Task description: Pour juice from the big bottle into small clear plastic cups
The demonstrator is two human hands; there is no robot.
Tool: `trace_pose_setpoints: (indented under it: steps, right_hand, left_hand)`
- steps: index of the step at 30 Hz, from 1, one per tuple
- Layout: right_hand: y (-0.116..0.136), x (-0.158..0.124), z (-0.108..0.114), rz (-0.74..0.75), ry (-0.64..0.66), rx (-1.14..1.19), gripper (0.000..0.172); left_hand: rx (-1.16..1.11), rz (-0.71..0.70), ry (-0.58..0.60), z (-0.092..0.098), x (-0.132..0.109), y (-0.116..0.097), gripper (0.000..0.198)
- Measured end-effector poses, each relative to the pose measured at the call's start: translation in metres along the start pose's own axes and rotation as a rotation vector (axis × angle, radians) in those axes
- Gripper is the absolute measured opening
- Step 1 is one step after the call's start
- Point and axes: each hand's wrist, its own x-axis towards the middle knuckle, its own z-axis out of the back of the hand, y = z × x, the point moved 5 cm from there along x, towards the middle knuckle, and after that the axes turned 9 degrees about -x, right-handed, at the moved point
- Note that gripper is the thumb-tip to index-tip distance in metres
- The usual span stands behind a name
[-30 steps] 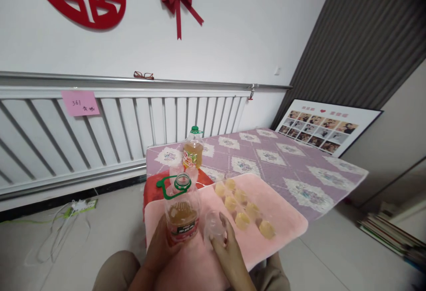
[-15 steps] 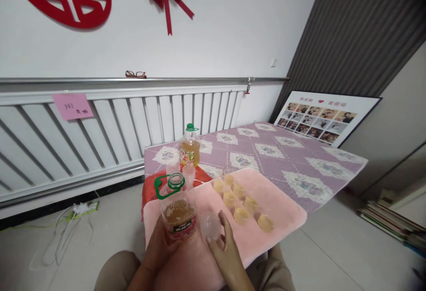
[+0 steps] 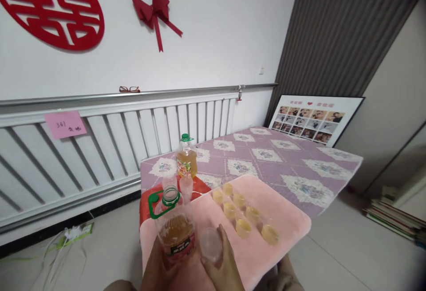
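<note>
My left hand (image 3: 159, 262) is wrapped round the lower side of a large clear juice bottle (image 3: 176, 231), whose mouth is uncapped; a green carry ring circles its neck and amber liquid fills part of it. Just right of the bottle, my right hand (image 3: 223, 262) grips a clear plastic cup (image 3: 211, 243) between thumb and fingers. No yellow liquid shows in this cup. Farther right, several plastic cups with yellow juice (image 3: 243, 227) stand in two rough rows on a pink padded mat (image 3: 282, 213).
A second juice bottle (image 3: 187, 160) with a green cap stands behind, near stacks of clear cups (image 3: 186, 187) on a red cloth (image 3: 146, 202). A flowered purple cover (image 3: 266, 154) spreads beyond. Cables (image 3: 71, 235) lie on the floor at left; a radiator (image 3: 116, 140) lines the wall.
My view has tilted upward and turned slightly, so the wall decorations sit lower and farther left. Both hands keep hold of the bottle and the cup; the cup looks more upright.
</note>
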Motion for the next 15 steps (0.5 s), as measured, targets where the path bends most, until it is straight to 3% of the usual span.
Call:
trace_pose_setpoints:
  steps: [7, 15]
  right_hand:
    - [-0.004, 0.008, -0.003, 0.040, 0.015, -0.032, 0.081]
    - [0.018, 0.055, 0.005, -0.007, -0.082, 0.019, 0.088]
  left_hand:
    - [0.056, -0.018, 0.028, 0.016, 0.003, 0.040, 0.085]
    - [-0.072, -0.005, -0.011, 0.013, 0.004, 0.054, 0.088]
